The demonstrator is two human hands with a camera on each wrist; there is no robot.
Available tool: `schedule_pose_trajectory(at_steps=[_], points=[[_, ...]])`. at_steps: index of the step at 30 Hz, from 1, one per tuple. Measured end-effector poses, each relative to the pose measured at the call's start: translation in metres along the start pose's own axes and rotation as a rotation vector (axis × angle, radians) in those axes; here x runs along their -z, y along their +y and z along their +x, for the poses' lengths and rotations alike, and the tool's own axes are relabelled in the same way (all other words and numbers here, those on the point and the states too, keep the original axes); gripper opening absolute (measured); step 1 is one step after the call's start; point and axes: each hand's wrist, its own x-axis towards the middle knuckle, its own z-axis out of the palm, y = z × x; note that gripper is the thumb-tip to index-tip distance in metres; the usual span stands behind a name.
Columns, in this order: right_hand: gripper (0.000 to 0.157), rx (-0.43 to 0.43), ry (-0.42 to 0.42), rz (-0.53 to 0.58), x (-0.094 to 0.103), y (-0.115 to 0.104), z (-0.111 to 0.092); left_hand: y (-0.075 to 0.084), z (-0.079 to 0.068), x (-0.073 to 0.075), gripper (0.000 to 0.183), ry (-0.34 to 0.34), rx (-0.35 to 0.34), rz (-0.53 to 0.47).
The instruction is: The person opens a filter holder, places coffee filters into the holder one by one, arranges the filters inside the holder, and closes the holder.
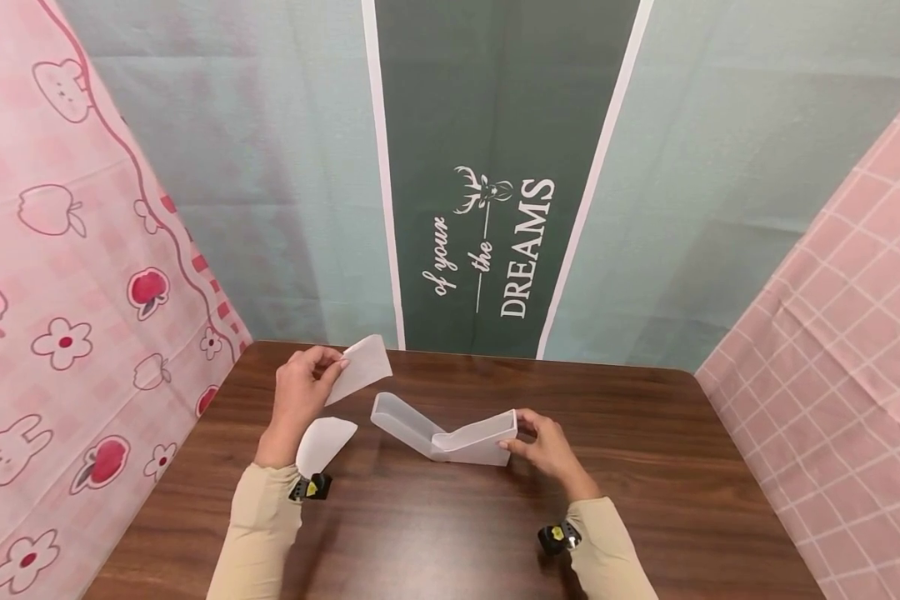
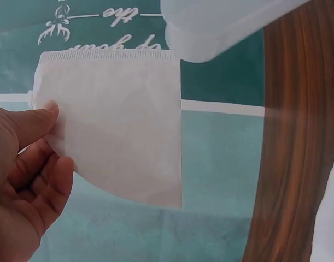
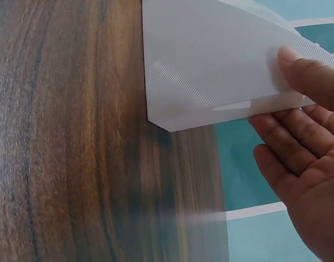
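The left hand [image 1: 300, 396] pinches a fan-shaped white coffee filter [image 1: 363, 368] between thumb and fingers, holding it up near the far left corner of the wood-grain table [image 1: 420, 537]; the left wrist view shows a crimped strip along one side of the paper. Just beside that wrist, toward the table's left edge, is a second white filter [image 1: 324, 443]; whether it is one sheet or several cannot be told. Farther right, around the middle of the table, a translucent white plastic box [image 1: 480, 452] stands open, its lid [image 1: 405, 425] spread out to the left in a wide V. The right hand [image 1: 546, 446] grips the box's right end, thumb on the near wall, where the right wrist view shows fine ribbing. Whether the box rests on the table is unclear.
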Motion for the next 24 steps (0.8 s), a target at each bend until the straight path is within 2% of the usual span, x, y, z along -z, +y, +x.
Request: schedule_pose_trajectory(at_steps=[5, 12, 19, 24], points=[[0.038, 0.033, -0.007, -0.018, 0.002, 0.002, 0.001, 0.007, 0.001, -0.001, 0.01, 0.003, -0.031, -0.007], [0.038, 0.025, -0.025, -0.024, 0.003, 0.002, 0.002, 0.017, 0.003, -0.002, 0.01, 0.025, -0.091, -0.032], [0.038, 0.027, -0.031, -0.023, 0.003, 0.0, 0.003, 0.025, 0.005, -0.003, 0.01, 0.027, -0.118, -0.053], [0.038, 0.035, -0.021, -0.04, 0.002, 0.0, 0.001, 0.03, 0.007, -0.004, 0.012, 0.045, -0.171, -0.075]])
